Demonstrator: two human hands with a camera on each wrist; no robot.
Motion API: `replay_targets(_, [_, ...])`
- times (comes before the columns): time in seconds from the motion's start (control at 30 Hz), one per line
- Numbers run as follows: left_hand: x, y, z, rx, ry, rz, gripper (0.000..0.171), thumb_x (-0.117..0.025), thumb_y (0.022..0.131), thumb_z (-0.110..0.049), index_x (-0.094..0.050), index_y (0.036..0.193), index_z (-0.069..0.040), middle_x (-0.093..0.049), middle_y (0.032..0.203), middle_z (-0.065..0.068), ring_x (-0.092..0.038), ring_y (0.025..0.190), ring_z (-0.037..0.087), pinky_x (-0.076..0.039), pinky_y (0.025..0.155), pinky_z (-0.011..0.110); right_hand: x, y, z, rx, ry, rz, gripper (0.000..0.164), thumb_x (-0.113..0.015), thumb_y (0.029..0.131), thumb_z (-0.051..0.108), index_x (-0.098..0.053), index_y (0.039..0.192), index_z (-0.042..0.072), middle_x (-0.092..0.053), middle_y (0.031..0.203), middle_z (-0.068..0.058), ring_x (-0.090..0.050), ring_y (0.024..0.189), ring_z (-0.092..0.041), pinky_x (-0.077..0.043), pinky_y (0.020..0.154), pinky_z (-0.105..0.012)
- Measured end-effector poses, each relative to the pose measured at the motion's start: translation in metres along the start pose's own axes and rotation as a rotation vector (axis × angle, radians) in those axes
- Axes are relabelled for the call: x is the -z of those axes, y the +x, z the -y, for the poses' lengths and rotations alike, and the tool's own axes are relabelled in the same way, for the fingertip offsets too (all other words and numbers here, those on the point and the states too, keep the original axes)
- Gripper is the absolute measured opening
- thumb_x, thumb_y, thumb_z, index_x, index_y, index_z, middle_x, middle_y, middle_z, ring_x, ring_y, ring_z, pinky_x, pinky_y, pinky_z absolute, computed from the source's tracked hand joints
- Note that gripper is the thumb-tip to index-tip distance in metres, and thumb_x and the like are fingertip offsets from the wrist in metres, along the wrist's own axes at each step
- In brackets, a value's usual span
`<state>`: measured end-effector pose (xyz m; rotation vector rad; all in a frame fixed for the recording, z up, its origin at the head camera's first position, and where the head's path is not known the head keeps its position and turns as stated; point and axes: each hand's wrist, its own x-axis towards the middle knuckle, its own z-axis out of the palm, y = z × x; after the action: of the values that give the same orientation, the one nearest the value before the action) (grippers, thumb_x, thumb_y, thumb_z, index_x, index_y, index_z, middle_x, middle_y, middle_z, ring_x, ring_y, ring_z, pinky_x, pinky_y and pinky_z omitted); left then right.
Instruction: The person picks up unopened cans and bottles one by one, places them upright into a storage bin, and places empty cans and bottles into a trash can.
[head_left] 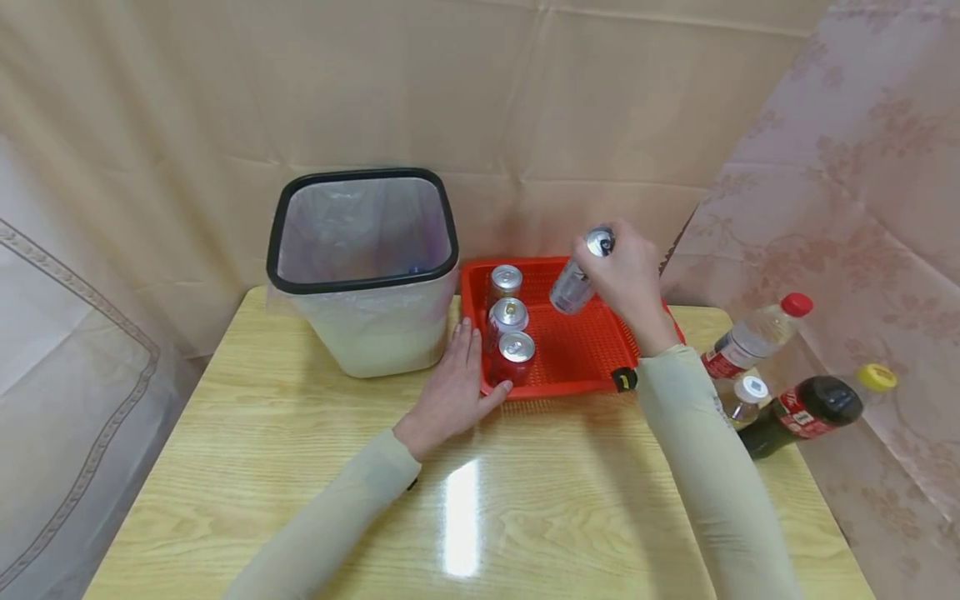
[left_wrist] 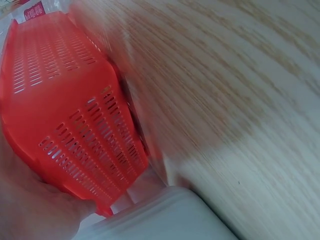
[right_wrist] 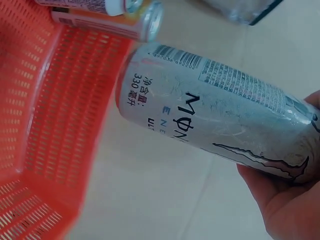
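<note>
My right hand (head_left: 622,271) grips a tilted silver-white Monster energy drink can (right_wrist: 210,110) near its top. The can hangs over the back right part of a red perforated plastic basket (head_left: 555,389), its bottom pointing left and down. My left hand (head_left: 453,383) rests against the basket's front left corner, with fingers straight along the left side and the thumb at the front rim. Three cans stand in a row inside the basket's left side: a rear can (head_left: 506,279), a middle can (head_left: 509,315) and a red front can (head_left: 516,354).
Left of the basket stands a white bin (head_left: 382,333) with a black rim and a clear liner. To the right are a red-capped bottle (head_left: 753,333), a small white-capped bottle (head_left: 745,400) and a dark cola bottle (head_left: 802,410). Curtains hang behind the wooden table (head_left: 337,433).
</note>
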<state>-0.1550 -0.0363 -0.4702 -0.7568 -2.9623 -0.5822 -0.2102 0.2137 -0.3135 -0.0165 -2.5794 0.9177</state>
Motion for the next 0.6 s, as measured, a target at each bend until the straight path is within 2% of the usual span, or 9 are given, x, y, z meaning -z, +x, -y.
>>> replay_targets(0.17, [-0.001, 0.000, 0.003, -0.007, -0.001, -0.009, 0.100, -0.053, 0.098, -0.062, -0.018, 0.162, 0.007, -0.009, 0.171, 0.024, -0.009, 0.158, 0.040, -0.019, 0.126, 0.046, -0.019, 0.020, -0.003, -0.060, 0.039, 0.051, 0.047, -0.060, 0.097, 0.039, -0.059, 0.123, -0.001, -0.066, 0.109, -0.019, -0.062, 0.090, -0.033, -0.053, 0.069, -0.038])
replay_targets(0.33, [0.000, -0.001, 0.003, 0.007, -0.013, -0.008, 0.101, -0.055, 0.097, -0.062, -0.018, 0.162, 0.006, -0.008, 0.172, 0.022, -0.008, 0.158, 0.039, -0.018, 0.126, 0.045, -0.035, 0.035, -0.008, -0.131, 0.167, 0.190, 0.047, -0.060, 0.099, 0.033, -0.054, 0.132, 0.000, -0.060, 0.120, -0.018, -0.059, 0.100, -0.033, -0.058, 0.082, -0.042])
replay_targets(0.47, [0.000, 0.000, 0.003, 0.020, -0.012, 0.004, 0.102, -0.055, 0.097, -0.063, -0.017, 0.163, 0.005, -0.007, 0.172, 0.020, -0.007, 0.158, 0.038, -0.018, 0.126, 0.044, -0.050, 0.041, -0.016, -0.173, 0.233, 0.271, 0.046, -0.062, 0.099, 0.028, -0.049, 0.134, 0.002, -0.055, 0.125, -0.018, -0.056, 0.108, -0.035, -0.056, 0.091, -0.048])
replay_targets(0.6, [0.000, 0.000, 0.002, 0.030, -0.016, 0.017, 0.102, -0.055, 0.097, -0.063, -0.015, 0.163, 0.004, -0.005, 0.172, 0.020, -0.005, 0.159, 0.036, -0.017, 0.126, 0.044, -0.066, 0.043, -0.026, -0.188, 0.237, 0.311, 0.041, -0.064, 0.098, 0.024, -0.052, 0.130, 0.002, -0.055, 0.122, -0.018, -0.056, 0.108, -0.034, -0.057, 0.091, -0.049])
